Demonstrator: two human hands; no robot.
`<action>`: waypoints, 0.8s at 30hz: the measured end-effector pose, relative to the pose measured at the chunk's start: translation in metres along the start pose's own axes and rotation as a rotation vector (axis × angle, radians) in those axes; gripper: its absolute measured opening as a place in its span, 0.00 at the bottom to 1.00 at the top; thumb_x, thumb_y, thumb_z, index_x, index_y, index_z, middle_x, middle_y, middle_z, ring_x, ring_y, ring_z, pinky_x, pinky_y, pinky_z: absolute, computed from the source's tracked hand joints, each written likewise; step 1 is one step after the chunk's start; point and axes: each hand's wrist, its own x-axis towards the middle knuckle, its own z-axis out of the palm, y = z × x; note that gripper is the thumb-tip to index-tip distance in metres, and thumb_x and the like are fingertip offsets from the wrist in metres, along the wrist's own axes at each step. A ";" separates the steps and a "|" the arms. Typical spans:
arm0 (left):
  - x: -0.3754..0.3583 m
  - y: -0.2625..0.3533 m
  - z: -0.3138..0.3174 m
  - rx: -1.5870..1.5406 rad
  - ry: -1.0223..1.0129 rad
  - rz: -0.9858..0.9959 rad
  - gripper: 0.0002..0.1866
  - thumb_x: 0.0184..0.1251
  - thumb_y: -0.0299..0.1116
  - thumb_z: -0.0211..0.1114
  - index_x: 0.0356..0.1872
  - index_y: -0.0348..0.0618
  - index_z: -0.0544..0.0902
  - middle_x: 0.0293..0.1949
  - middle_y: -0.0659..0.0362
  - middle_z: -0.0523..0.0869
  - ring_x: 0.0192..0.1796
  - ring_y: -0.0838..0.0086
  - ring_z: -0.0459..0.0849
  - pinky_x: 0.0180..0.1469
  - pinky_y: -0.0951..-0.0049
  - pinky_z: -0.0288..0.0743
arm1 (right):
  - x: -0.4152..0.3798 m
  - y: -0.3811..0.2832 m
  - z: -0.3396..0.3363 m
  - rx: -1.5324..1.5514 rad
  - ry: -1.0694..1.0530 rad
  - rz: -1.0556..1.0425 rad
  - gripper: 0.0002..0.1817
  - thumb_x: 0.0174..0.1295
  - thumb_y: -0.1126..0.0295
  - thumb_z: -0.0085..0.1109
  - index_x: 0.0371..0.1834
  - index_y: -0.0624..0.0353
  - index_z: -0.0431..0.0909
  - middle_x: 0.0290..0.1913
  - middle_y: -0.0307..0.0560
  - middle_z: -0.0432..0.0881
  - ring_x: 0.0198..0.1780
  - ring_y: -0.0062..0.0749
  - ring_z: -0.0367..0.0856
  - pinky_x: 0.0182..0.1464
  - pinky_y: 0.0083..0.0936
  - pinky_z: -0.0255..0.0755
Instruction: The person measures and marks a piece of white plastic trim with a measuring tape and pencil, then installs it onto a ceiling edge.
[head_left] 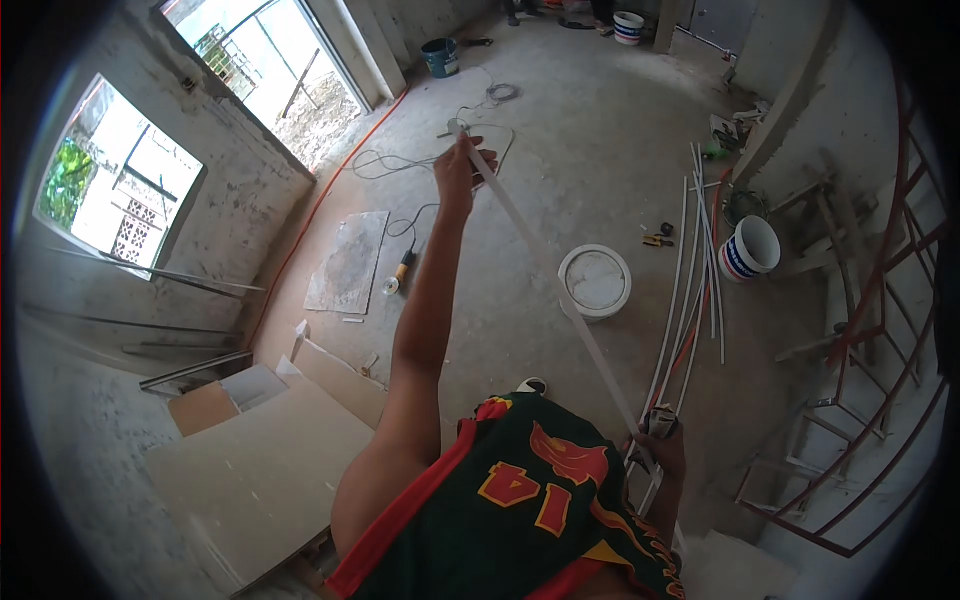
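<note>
A long white pipe (pixel 527 232) runs slantwise across the view, from upper left down to my right side. My left hand (pixel 460 178) is stretched far forward, its thumb and fingers closed on the pipe just below its far end. Close to my body, my right hand (pixel 668 452) is closed around the lower stretch of the same pipe. A small grey and black tool (pixel 659 421) shows at the top of that hand; its kind I cannot tell. Beneath the pipe's middle stands a lidded white bucket (pixel 596 281) on the concrete floor.
Several thin white pipes (pixel 685 280) lie right, beside an open white bucket (pixel 749 249). An angle grinder (pixel 401 270) rests by a grey board (pixel 346 262). Cable loops (pixel 400 163) cross the floor. Large panels (pixel 250 480) lean lower left; a red metal frame (pixel 850 420) stands right.
</note>
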 end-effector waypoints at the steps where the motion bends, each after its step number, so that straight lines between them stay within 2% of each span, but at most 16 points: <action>1: 0.008 -0.002 -0.012 0.017 0.045 0.014 0.27 0.71 0.50 0.47 0.43 0.30 0.76 0.25 0.52 0.83 0.24 0.71 0.82 0.28 0.75 0.78 | 0.005 -0.007 0.005 -0.018 -0.001 0.025 0.17 0.37 0.76 0.71 0.32 0.63 0.77 0.31 0.42 0.82 0.32 0.24 0.80 0.34 0.24 0.76; 3: 0.027 -0.010 -0.038 0.050 0.131 0.044 0.28 0.70 0.51 0.48 0.41 0.28 0.77 0.23 0.51 0.82 0.22 0.70 0.82 0.26 0.76 0.78 | 0.015 -0.016 0.016 -0.049 -0.034 0.029 0.16 0.38 0.76 0.71 0.32 0.63 0.77 0.30 0.41 0.81 0.32 0.24 0.80 0.35 0.24 0.76; 5: 0.047 -0.019 -0.067 0.019 0.244 0.075 0.33 0.68 0.56 0.48 0.32 0.25 0.78 0.19 0.50 0.80 0.20 0.69 0.80 0.23 0.75 0.76 | 0.032 -0.028 0.030 -0.060 -0.081 -0.048 0.16 0.39 0.76 0.72 0.33 0.62 0.77 0.30 0.40 0.81 0.31 0.24 0.80 0.34 0.24 0.76; 8: 0.075 -0.033 -0.112 -0.053 0.392 -0.025 0.35 0.64 0.60 0.52 0.29 0.27 0.78 0.20 0.52 0.79 0.21 0.70 0.80 0.23 0.76 0.75 | 0.053 -0.053 0.056 -0.094 -0.141 -0.003 0.16 0.39 0.75 0.72 0.33 0.61 0.78 0.30 0.39 0.81 0.30 0.23 0.80 0.34 0.24 0.76; 10: 0.087 -0.042 -0.146 -0.102 0.368 -0.048 0.33 0.65 0.58 0.52 0.39 0.26 0.77 0.23 0.52 0.80 0.23 0.71 0.79 0.27 0.76 0.75 | 0.062 -0.081 0.075 -0.141 -0.173 0.131 0.17 0.40 0.75 0.72 0.35 0.61 0.78 0.31 0.40 0.81 0.32 0.22 0.80 0.36 0.23 0.76; 11: 0.091 -0.042 -0.158 -0.113 0.359 -0.054 0.32 0.66 0.56 0.52 0.45 0.27 0.76 0.26 0.51 0.80 0.25 0.71 0.79 0.29 0.77 0.75 | 0.075 -0.077 0.082 -0.133 -0.200 0.069 0.17 0.40 0.75 0.72 0.35 0.61 0.78 0.31 0.40 0.81 0.33 0.22 0.80 0.37 0.23 0.76; 13: 0.097 -0.048 -0.180 -0.164 0.365 -0.065 0.31 0.66 0.53 0.54 0.50 0.29 0.73 0.32 0.50 0.81 0.31 0.69 0.80 0.33 0.76 0.76 | 0.098 -0.065 0.090 -0.131 -0.253 -0.049 0.17 0.41 0.75 0.72 0.37 0.62 0.79 0.32 0.40 0.82 0.34 0.22 0.80 0.39 0.23 0.76; 14: 0.094 -0.046 -0.179 -0.179 0.351 -0.064 0.29 0.66 0.52 0.55 0.49 0.29 0.73 0.32 0.50 0.81 0.33 0.69 0.81 0.36 0.75 0.76 | 0.106 -0.069 0.096 -0.151 -0.262 -0.079 0.20 0.40 0.74 0.73 0.39 0.62 0.78 0.33 0.40 0.82 0.36 0.22 0.80 0.42 0.22 0.75; 17: 0.085 -0.065 -0.180 -0.226 0.224 -0.148 0.24 0.67 0.46 0.55 0.45 0.29 0.74 0.36 0.50 0.82 0.37 0.68 0.82 0.44 0.71 0.77 | 0.126 -0.087 0.112 -0.135 -0.270 -0.069 0.21 0.39 0.73 0.74 0.39 0.62 0.78 0.33 0.40 0.82 0.36 0.21 0.80 0.41 0.22 0.74; 21: 0.047 -0.114 -0.140 -0.293 0.047 -0.261 0.16 0.66 0.38 0.57 0.42 0.31 0.76 0.38 0.51 0.83 0.39 0.68 0.83 0.45 0.71 0.78 | 0.162 -0.105 0.124 -0.206 -0.274 -0.159 0.19 0.38 0.73 0.74 0.36 0.62 0.80 0.33 0.39 0.83 0.34 0.19 0.79 0.40 0.22 0.74; 24: -0.010 -0.126 -0.076 -0.128 -0.029 -0.401 0.14 0.65 0.36 0.59 0.40 0.32 0.77 0.38 0.51 0.83 0.39 0.70 0.83 0.43 0.72 0.78 | 0.195 -0.113 0.123 -0.227 -0.292 -0.151 0.21 0.38 0.72 0.75 0.39 0.61 0.80 0.33 0.39 0.83 0.34 0.19 0.79 0.41 0.22 0.74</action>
